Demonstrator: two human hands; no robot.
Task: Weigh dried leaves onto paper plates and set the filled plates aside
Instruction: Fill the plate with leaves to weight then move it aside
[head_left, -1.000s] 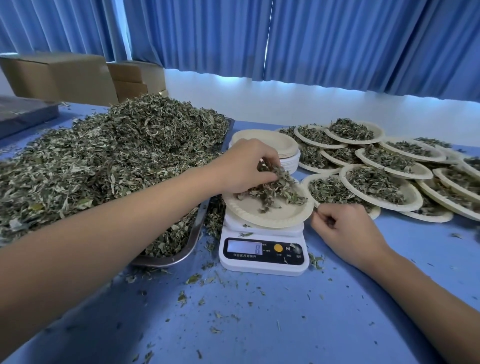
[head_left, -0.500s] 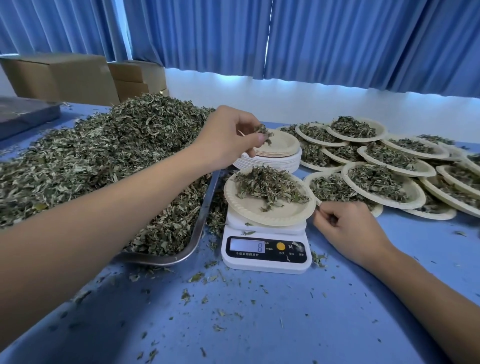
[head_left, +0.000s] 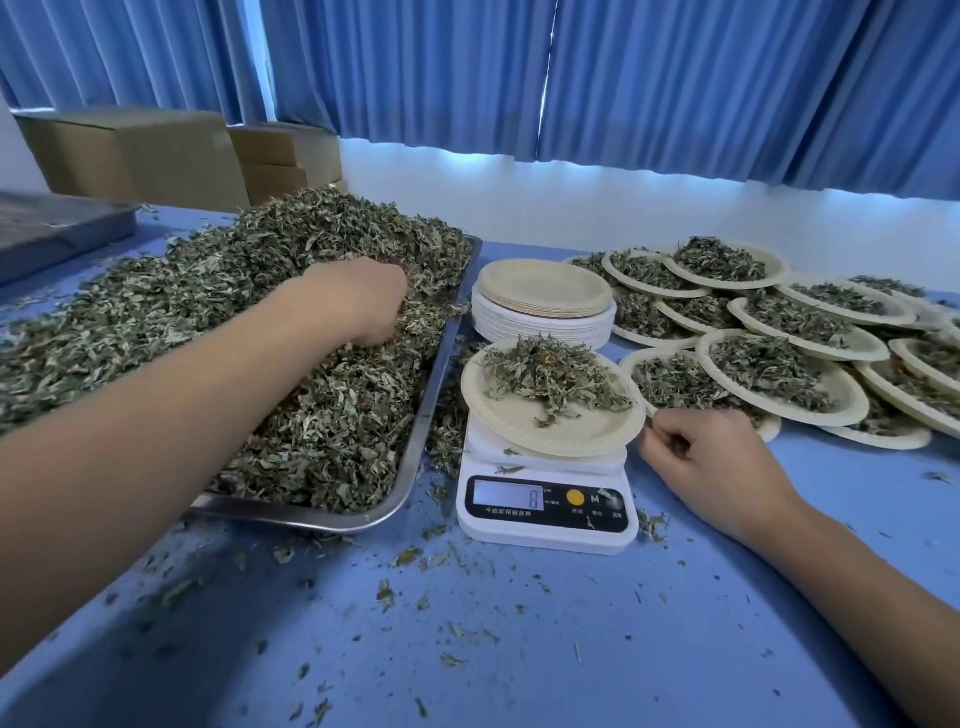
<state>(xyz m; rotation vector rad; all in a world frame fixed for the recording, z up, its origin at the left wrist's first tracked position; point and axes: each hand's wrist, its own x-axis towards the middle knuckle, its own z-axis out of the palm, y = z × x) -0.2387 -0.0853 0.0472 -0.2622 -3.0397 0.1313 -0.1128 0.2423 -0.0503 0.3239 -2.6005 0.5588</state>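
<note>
L hand dug into leaf pile, fingers buried, can't tell grip. R hand loosely curled, holding nothing, just beside plate on scale.

Single view, worn on your head, wide-angle. You're looking forward and down across the counter toward the far wall. It's close in: your left hand and right hand enter from the bottom corners, forearms large in frame, with the scale near mid-frame. Curtains fill the top. Straight lines bow toward the edges.
</note>
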